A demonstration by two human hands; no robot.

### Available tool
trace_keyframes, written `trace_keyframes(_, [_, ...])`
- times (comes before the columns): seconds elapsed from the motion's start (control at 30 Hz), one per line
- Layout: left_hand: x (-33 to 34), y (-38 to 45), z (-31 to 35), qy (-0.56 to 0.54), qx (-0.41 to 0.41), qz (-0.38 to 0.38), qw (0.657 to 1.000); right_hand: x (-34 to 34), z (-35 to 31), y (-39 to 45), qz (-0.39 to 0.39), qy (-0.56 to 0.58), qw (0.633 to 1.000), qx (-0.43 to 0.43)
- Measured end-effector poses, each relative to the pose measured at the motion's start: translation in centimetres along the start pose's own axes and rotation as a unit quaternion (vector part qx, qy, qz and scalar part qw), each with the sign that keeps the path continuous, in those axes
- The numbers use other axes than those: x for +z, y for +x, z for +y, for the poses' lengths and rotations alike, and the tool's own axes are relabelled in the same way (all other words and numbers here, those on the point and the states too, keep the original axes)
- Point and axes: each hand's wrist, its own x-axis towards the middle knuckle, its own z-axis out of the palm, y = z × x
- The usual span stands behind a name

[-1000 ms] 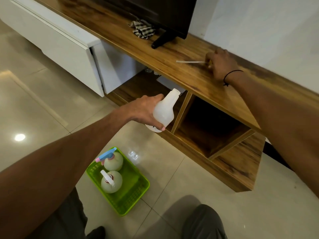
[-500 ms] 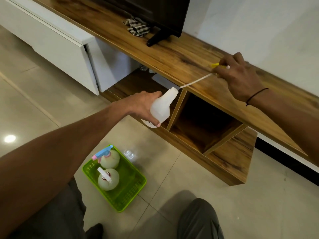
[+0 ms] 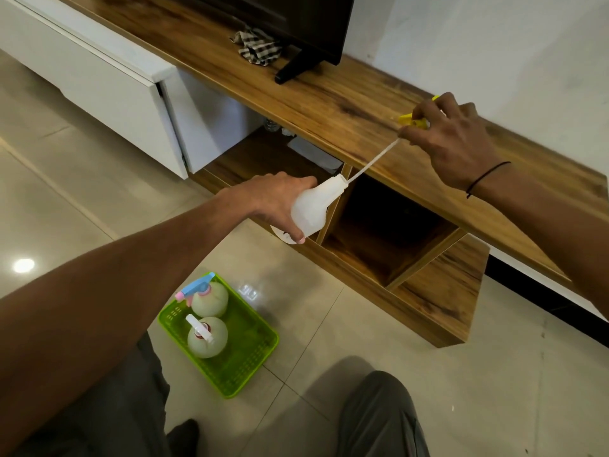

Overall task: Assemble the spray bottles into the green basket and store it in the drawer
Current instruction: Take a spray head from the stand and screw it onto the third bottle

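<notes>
Now the right hand (image 3: pixel 456 140) is gripping a yellow spray head (image 3: pixel 413 120) in closed fingers, having lifted it off the wooden worktop (image 3: pixel 329 94) where it was lying a second ago, and its thin tube (image 3: pixel 370 163) is reaching down so that the tip is meeting the mouth of the white bottle (image 3: pixel 314 207). The left hand (image 3: pixel 280 201) is wrapping that bottle, tilted, in front of the worktop's open shelf. Below the bottle, on the floor, the green basket (image 3: pixel 244 357) is holding two finished bottles. So the third is being assembled; I judge threading and screwing come next, with the drawer (image 3: pixel 99 90) unused.
</notes>
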Motion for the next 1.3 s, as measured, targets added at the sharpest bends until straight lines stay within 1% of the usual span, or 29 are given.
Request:
trace_keyframes(0.17, [0.0, 0.2, 0.8, 0.015, 0.005, -0.004, 1.000, -0.1, 0.1, -0.2, -0.005, -0.016, 1.000, -0.011])
trace_keyframes(0.3, [-0.1, 0.6, 1.0, 0.004, 0.005, -0.001, 1.000, -0.5, -0.6, -0.5, 0.015, -0.019, 0.999, -0.046])
trace_keyframes(0.37, [-0.1, 0.8, 1.1, -0.005, -0.001, 0.005, 1.000, -0.8, -1.9, -0.5, 0.013, 0.030, 0.998, -0.049])
trace_keyframes(0.43, [0.0, 1.0, 1.3, -0.017, -0.009, 0.009, 1.000, -1.3, -3.3, -0.5, -0.010, 0.112, 0.993, -0.032])
trace_keyframes(0.53, [-0.1, 1.2, 1.7, -0.044, -0.010, 0.013, 0.999, -1.7, -4.9, -0.6, -0.042, 0.227, 0.973, -0.020])
trace_keyframes(0.67, [-0.4, 1.2, 1.6, -0.072, 0.002, 0.025, 0.997, -1.3, -5.8, -0.8, -0.070, 0.275, 0.958, -0.031])
trace_keyframes(0.77, [-0.4, 1.0, 1.0, -0.100, 0.014, 0.032, 0.994, -0.9, -5.9, -1.1, -0.065, 0.286, 0.956, -0.016])
trace_keyframes(0.87, [-0.4, 0.9, 0.5, -0.126, 0.022, 0.044, 0.991, -0.5, -5.9, -1.5, -0.047, 0.266, 0.963, -0.020])
trace_keyframes(1.17, [-0.6, 0.7, 0.6, -0.142, 0.045, 0.090, 0.985, 0.0, -7.2, -2.1, 0.016, 0.249, 0.968, -0.025])
trace_keyframes(1.23, [-0.7, 0.5, 0.6, -0.142, 0.049, 0.107, 0.983, 0.0, -7.2, -1.9, 0.021, 0.263, 0.965, -0.016])
trace_keyframes(1.3, [-0.7, 0.3, 0.7, -0.135, 0.057, 0.127, 0.981, -0.1, -7.2, -1.8, 0.014, 0.310, 0.951, 0.009])
